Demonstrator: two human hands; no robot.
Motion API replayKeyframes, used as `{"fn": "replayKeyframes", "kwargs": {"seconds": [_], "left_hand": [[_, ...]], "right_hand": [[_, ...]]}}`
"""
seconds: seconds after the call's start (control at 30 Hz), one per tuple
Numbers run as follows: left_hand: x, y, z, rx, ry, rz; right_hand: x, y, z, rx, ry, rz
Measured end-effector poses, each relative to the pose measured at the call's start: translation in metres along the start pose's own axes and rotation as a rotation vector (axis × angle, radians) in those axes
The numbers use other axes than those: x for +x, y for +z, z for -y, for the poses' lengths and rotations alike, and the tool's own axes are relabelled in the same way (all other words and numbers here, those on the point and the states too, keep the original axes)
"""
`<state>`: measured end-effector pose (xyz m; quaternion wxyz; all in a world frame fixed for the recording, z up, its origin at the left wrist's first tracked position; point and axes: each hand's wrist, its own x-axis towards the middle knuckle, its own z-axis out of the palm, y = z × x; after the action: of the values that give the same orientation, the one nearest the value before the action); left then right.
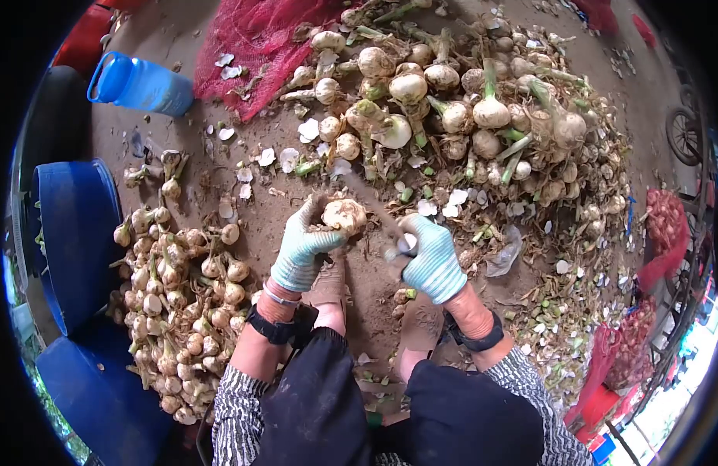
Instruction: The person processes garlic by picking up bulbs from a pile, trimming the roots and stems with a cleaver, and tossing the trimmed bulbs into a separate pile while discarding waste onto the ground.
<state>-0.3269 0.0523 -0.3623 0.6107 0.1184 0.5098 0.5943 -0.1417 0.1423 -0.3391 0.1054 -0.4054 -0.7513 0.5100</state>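
Note:
My left hand (298, 245) is wrapped round a pale onion (345, 216) with ragged brownish skin, held above the dirt floor between my feet. My right hand (432, 258) grips a knife, whose long thin blade (378, 208) is smeared by motion and points up and left past the onion. Both hands wear striped, light blue-green gloves. Beyond them lies a large heap of onions (491, 113) with green and brown stalks. To my left is another pile of onions (172, 279) with short stalks.
A blue bottle (153, 84) lies beside red netting (254, 46) at the back left. Blue tubs (75, 233) stand on the far left. Peels and stalk scraps (553, 311) cover the floor at right, near filled red mesh bags (632, 342). A wheel (683, 133) shows behind.

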Motion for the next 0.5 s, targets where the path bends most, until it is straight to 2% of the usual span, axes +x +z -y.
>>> {"fn": "replayKeyframes", "kwargs": {"seconds": [0.07, 0.1, 0.13, 0.2, 0.3, 0.4, 0.43, 0.5], "left_hand": [[-0.001, -0.021, 0.019, 0.098, -0.116, 0.038], [0.000, -0.040, 0.055, -0.076, -0.159, -0.114], [-0.006, -0.006, 0.029, -0.029, -0.051, -0.074], [-0.010, 0.002, 0.024, 0.245, 0.030, -0.001], [-0.012, 0.003, 0.025, 0.200, 0.087, -0.046], [-0.012, 0.008, 0.009, 0.366, -0.031, -0.064], [-0.012, 0.010, 0.012, 0.262, 0.006, -0.131], [-0.014, 0.005, 0.016, 0.299, 0.008, -0.119]], "right_hand": [[0.002, 0.000, 0.005, -0.177, -0.215, 0.068], [0.002, -0.002, 0.012, -0.290, -0.248, 0.123], [0.002, -0.002, 0.013, -0.291, -0.244, 0.122], [0.001, -0.001, 0.014, -0.354, -0.186, 0.183], [0.004, 0.008, 0.008, -0.281, -0.208, 0.133], [0.011, 0.015, -0.008, -0.203, -0.226, 0.106], [0.014, 0.018, -0.008, -0.246, -0.211, 0.090], [0.006, 0.021, -0.010, -0.269, -0.193, 0.061]]}}
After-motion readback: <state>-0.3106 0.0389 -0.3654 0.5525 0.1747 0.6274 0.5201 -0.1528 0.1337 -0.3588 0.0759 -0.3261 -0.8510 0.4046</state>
